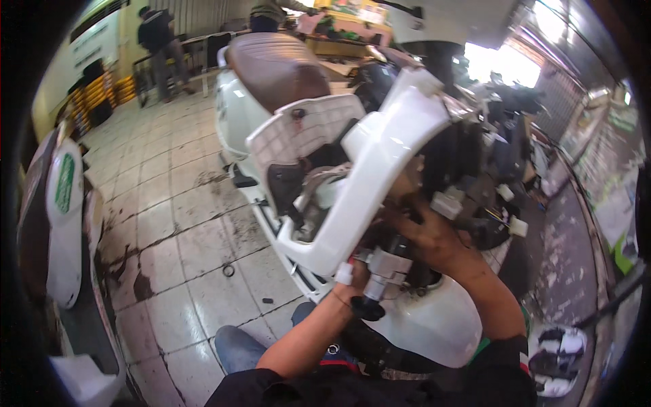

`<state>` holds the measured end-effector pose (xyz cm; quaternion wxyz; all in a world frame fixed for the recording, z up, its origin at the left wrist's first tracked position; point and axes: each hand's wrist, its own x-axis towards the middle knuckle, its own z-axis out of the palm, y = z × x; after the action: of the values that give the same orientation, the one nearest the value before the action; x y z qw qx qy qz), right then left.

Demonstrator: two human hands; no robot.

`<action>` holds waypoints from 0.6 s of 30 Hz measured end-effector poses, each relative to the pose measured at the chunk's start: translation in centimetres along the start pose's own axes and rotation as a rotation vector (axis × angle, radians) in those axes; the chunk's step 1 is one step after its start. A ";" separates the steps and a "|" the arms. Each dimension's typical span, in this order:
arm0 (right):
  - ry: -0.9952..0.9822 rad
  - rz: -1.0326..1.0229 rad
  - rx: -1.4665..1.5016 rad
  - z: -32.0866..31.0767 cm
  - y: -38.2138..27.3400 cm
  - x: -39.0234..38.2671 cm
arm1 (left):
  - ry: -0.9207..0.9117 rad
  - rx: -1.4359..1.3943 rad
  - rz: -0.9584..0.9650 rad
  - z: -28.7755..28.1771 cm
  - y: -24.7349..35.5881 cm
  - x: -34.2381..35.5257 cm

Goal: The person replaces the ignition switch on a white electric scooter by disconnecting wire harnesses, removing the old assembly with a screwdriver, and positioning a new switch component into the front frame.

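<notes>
A partly dismantled white scooter with a brown seat (281,64) stands in front of me. Its white front body panel (380,169) slants across the middle, with wiring and dark parts behind it. My left hand (355,277) reaches in below that panel, beside a white connector (344,273) and a grey metal part (388,266); its fingers are hidden. Past the grey part, my right hand (434,234) extends its fingers, apart and a little blurred, into the dark space behind the panel. Their tips cannot be made out. A white rounded fender (434,319) lies below my right forearm.
Another scooter's white side panel (66,224) stands at the left edge. On the tiled floor (196,292) lie a black ring (228,270) and a small dark piece (268,300). White connectors (447,203) hang at right. A person (159,47) stands far back.
</notes>
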<state>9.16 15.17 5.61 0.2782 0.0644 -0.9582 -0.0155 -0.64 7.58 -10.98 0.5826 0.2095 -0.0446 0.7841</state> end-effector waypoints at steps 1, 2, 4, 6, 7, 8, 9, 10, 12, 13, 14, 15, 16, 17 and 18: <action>0.001 -0.037 -0.042 0.0 0.6 -0.2 | 0.196 0.150 0.054 0.6 -0.6 0.5; -0.010 0.005 -0.073 0.1 1.4 -0.9 | 0.186 0.095 0.008 1.2 -0.7 0.8; -0.037 -0.045 -0.020 0.5 1.7 -0.7 | 0.177 0.106 0.011 0.7 -0.1 0.8; -0.026 -0.068 -0.116 0.1 1.0 -0.2 | 0.197 0.202 0.027 1.4 0.2 1.1; -0.021 -0.098 -0.204 -0.4 0.9 -0.4 | 0.218 0.295 0.041 3.1 0.2 1.4; -0.048 -0.055 -0.187 -0.3 1.4 -1.0 | 0.249 0.204 -0.045 5.1 0.1 1.4; -0.047 -0.048 -0.185 -0.5 1.1 -0.8 | 0.252 0.206 -0.052 5.8 0.1 1.4; -0.050 -0.066 -0.238 -1.1 0.7 -0.5 | 0.264 0.192 -0.049 6.1 0.1 1.5; -0.054 -0.076 -0.289 -1.7 -0.1 0.1 | 0.280 0.178 -0.052 6.0 0.1 1.3; -0.054 -0.086 -0.353 -1.8 -0.5 0.3 | 0.224 0.155 -0.057 5.4 0.4 1.1; -0.054 -0.097 -0.416 -1.9 -0.8 0.5 | 0.169 0.133 -0.061 4.8 0.6 1.0; -0.055 -0.095 -0.408 -2.0 -0.9 0.7 | 0.177 0.134 -0.061 4.3 0.4 0.7; -0.064 -0.116 -0.416 -2.1 -0.9 0.8 | 0.212 0.242 0.002 3.7 0.2 0.4; -0.072 -0.138 -0.422 -2.1 -0.8 1.0 | 0.248 0.352 0.067 3.4 0.1 0.0; -0.084 -0.125 -0.419 -2.0 -0.4 0.5 | 0.255 0.343 0.053 3.6 -0.4 -0.2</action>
<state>9.86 14.71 7.48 0.2437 0.0637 -0.9390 -0.2341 0.78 6.41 -7.83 0.5186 0.2032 0.1580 0.8154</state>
